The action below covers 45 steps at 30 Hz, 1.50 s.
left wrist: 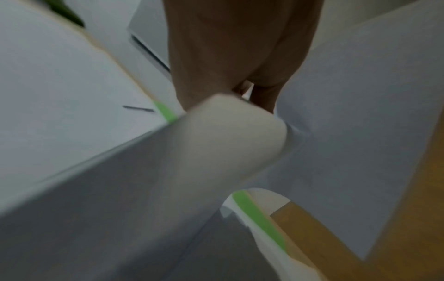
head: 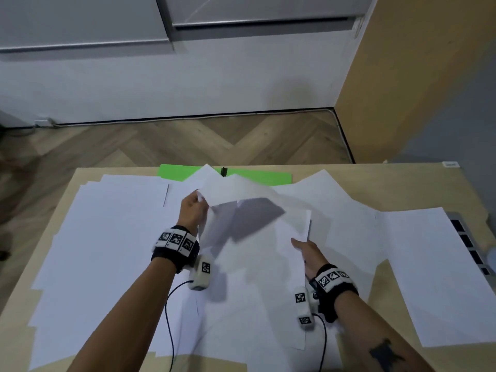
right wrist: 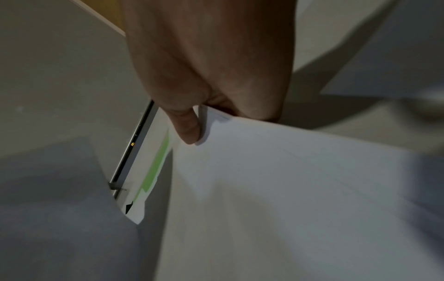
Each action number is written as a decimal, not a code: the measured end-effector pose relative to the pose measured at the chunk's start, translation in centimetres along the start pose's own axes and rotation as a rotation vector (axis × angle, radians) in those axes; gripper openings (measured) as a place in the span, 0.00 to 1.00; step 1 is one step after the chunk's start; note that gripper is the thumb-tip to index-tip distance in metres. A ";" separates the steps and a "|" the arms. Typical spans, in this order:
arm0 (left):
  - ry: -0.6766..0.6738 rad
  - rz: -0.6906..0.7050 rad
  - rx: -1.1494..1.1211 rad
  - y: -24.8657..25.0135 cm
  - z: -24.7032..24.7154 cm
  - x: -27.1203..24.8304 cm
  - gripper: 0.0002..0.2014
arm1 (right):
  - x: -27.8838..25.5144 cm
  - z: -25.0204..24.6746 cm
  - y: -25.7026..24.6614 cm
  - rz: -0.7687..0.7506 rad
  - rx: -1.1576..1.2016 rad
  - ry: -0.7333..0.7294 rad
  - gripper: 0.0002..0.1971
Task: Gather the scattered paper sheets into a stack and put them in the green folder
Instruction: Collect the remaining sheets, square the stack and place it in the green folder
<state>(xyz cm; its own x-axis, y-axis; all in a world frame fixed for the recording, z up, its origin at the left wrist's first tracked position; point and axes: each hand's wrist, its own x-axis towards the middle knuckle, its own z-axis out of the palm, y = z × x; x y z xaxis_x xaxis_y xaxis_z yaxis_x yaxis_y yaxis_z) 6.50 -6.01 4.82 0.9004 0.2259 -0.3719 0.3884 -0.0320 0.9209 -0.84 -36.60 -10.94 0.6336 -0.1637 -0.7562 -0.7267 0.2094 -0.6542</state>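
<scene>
Now, on the far left, white paper sheets point(head: 107, 237) lie flat and spread out on the wooden table point(head: 429, 189). Next comes the left hand point(head: 192, 210). It pinches the corner of one lifted sheet point(head: 236, 191) and holds it up in the air, above the papers below. A dark shadow falls under this sheet. Behind it, at the back edge of the table, lies the green folder point(head: 255, 176), partly covered by paper, with a small black clip point(head: 223, 171) on it. Further right, the right hand point(head: 307, 251) grips the edge of a small pile of sheets point(head: 291, 237), thumb on top. More loose sheets lie to the right of it. At the far right edge, a grey laptop point(head: 467, 237) peeks out from under the paper.
</scene>
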 end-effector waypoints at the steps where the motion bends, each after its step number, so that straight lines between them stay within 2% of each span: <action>1: -0.004 -0.007 -0.029 -0.2 0.0 -0.3 0.03 | -0.4 0.1 -0.2 0.004 -0.001 -0.010 0.33; 3: -0.029 0.003 -0.104 0.5 -0.2 -0.9 0.06 | -2.0 0.4 -1.0 0.016 -0.043 -0.008 0.30; 6: -0.126 0.045 -0.269 3.0 -1.0 -1.3 0.09 | -3.2 0.3 -1.2 0.009 -0.051 -0.031 0.18; 8: -0.154 0.049 -0.442 5.1 -1.7 -1.0 0.12 | -3.7 0.3 -1.3 -0.009 -0.049 -0.043 0.16; 10: -0.138 0.024 -0.589 6.8 -2.5 -0.2 0.07 | -3.7 0.4 -1.2 -0.032 -0.028 -0.049 0.15; 11: -0.108 0.011 -0.583 7.4 -2.9 0.3 0.07 | -3.8 0.4 -1.1 -0.038 -0.016 -0.056 0.15; 14: -0.105 0.018 -0.394 7.3 -3.3 1.5 0.15 | -4.1 0.7 -1.3 -0.037 0.024 -0.061 0.13; 16: -0.149 0.063 -0.277 6.4 -2.4 0.8 0.11 | -4.4 0.9 -1.5 -0.056 0.049 -0.047 0.11; 19: -0.126 0.072 -0.022 3.3 -1.3 0.2 0.07 | -4.5 0.8 -1.6 -0.052 0.035 -0.046 0.14; 21: -0.150 0.042 0.164 0.1 -1.2 0.4 0.04 | -4.1 0.6 -1.5 -0.033 0.023 -0.041 0.26; 24: -0.232 -0.033 0.402 -4.8 -1.2 1.0 0.01 | -1.7 -0.4 -0.1 0.022 0.025 -0.061 0.56; 25: -0.253 -0.053 0.490 -5.7 -1.0 0.6 0.02 | -0.7 -0.7 0.3 0.054 0.058 -0.081 0.59; 27: -0.245 -0.076 0.645 -7.4 -0.5 -0.2 0.03 | -0.4 -1.0 0.4 0.092 0.103 -0.118 0.56; 30: -0.208 -0.128 0.731 -9.0 0.8 -1.2 0.05 | -2.6 -0.4 -0.5 0.058 0.079 -0.169 0.50; 32: -0.194 -0.164 0.763 -9.3 1.7 -1.6 0.06 | -4.8 0.8 -1.6 -0.020 0.030 -0.172 0.38; 34: -0.245 -0.179 0.773 -9.7 2.5 -1.8 0.07 | -6.0 1.8 -2.4 -0.115 -0.031 -0.111 0.22; 35: -0.277 -0.175 0.782 -9.7 2.8 -2.0 0.08 | -6.4 2.2 -2.8 -0.147 -0.057 -0.076 0.20; 37: -0.310 -0.144 0.755 -9.6 2.9 -1.8 0.13 | -7.4 3.0 -4.4 -0.193 -0.084 -0.047 0.19; 39: -0.297 -0.098 0.620 -9.1 2.6 -1.5 0.24 | -9.0 3.6 -6.5 -0.248 -0.050 -0.092 0.18; 41: -0.287 -0.107 0.295 -7.6 2.3 -1.3 0.34 | -11.0 3.9 -9.1 -0.311 -0.009 -0.165 0.18; 43: -0.333 -0.145 -0.035 -5.5 2.1 -1.1 0.47 | -13.2 3.8 -12.0 -0.383 0.008 -0.241 0.16; 45: -0.436 -0.108 -0.174 -2.7 2.0 -1.0 0.46 | -15.0 3.5 -14.8 -0.456 0.018 -0.295 0.15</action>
<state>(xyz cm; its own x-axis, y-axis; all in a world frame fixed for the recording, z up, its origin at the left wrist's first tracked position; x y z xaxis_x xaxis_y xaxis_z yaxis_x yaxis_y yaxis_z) 4.95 -8.11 2.48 0.8696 -0.2113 -0.4463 0.4789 0.1406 0.8665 1.31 -33.89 10.12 0.9330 0.0351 -0.3582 -0.3579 0.1969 -0.9128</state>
